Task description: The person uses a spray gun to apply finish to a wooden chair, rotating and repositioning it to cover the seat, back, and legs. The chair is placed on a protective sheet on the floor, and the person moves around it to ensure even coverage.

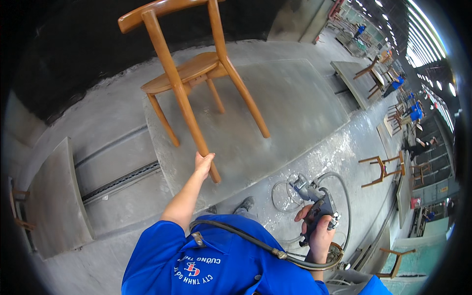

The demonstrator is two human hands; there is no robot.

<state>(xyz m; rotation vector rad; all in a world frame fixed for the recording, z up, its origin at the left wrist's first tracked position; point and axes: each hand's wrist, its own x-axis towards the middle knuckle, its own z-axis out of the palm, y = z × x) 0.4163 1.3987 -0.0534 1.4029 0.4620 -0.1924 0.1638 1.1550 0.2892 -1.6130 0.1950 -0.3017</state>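
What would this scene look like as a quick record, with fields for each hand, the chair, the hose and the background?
Left hand: closed around the lower part of a chair leg
Right hand: holding a dark spray-gun-like tool
Chair: brown wood, over a grey panel; whether every leg rests on it is unclear
Hose: dark, slung across the front of the blue shirt
Background: more wooden chairs and several people, some in blue, toward the right
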